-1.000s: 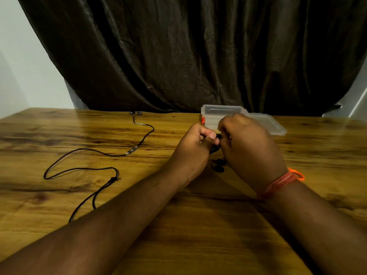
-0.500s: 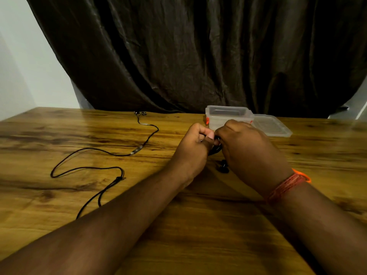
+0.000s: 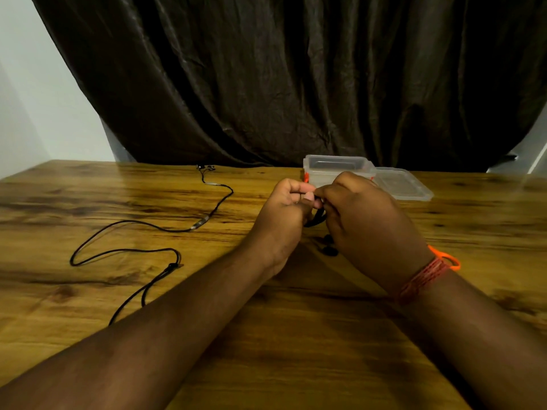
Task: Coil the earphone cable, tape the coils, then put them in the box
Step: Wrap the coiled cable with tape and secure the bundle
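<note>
1. A wooden table [image 3: 296, 335] stands before a dark curtain [image 3: 296, 84].
2. A clear box [image 3: 337, 170] sits at the far edge, its lid [image 3: 405, 187] beside it.
3. The left hand [image 3: 284, 214] and right hand [image 3: 370, 226] meet, both pinching a black coiled earphone cable [image 3: 315, 220] just in front of the box.
4. A second, uncoiled cable [image 3: 124, 250] trails left.

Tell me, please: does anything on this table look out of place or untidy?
Nothing looks damaged or spilled. One black earphone cable lies loose in uncoiled loops on the left of the table. The clear box stands open, its lid lying beside it. Both hands grip a dark bundle between them.
</note>
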Demonstrator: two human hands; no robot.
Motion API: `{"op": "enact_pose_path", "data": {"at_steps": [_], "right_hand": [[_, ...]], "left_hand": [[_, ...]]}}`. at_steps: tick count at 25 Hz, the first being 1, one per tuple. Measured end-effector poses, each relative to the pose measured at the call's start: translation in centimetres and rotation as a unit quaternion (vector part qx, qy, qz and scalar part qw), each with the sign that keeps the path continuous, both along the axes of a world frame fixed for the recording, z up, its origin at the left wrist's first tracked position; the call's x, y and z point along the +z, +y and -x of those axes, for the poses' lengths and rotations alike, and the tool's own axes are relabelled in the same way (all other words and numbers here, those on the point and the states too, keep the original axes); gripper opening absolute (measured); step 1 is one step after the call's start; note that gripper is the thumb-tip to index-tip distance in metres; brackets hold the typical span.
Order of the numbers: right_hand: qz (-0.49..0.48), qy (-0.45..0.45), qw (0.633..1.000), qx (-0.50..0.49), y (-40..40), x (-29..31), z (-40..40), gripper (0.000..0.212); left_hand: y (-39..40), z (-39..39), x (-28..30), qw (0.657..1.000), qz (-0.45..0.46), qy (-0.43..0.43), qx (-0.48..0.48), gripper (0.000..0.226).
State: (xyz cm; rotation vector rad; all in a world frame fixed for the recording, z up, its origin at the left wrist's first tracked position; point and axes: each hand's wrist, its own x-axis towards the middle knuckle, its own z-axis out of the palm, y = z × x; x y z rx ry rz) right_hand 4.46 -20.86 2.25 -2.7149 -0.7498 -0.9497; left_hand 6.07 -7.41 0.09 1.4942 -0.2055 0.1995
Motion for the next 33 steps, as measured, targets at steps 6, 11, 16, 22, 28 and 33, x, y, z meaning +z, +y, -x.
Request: {"op": "enact_pose_path", "data": {"at_steps": [6,11,16,22,28,33], "right_hand": [[0.032,-0.036,0.999,-0.003,0.0,-0.3,0.2,0.016],[0.059,-0.032,0.998,0.012,-0.1,-0.2,0.2,0.019],[0.041,0.011,0.997,0.063,-1.0,0.4,0.3,0.023],[-0.228,0.087,0.964,0.101,-2.7,0.6,-0.5,0.032],[-0.368,0.279,0.863,0.207,-1.8,0.4,-0.4,0.03],[-0.385,0.243,0.867,0.202,-1.9,0.9,-0.1,0.02]], "left_hand": [[0.1,-0.2,0.0,0.995,0.088,0.041,-0.032,0.018],[0.3,-0.4,0.2,0.993,0.1,0.045,-0.039,0.015],[0.7,-0.7,0.1,0.993,0.098,0.043,-0.044,0.019],[1.7,-0.2,1.2,0.994,0.075,-0.029,-0.076,0.018],[1.4,0.7,1.6,0.984,-0.039,-0.108,-0.133,0.016],[1.3,0.8,1.9,0.982,-0.055,-0.118,-0.138,0.021]]}}
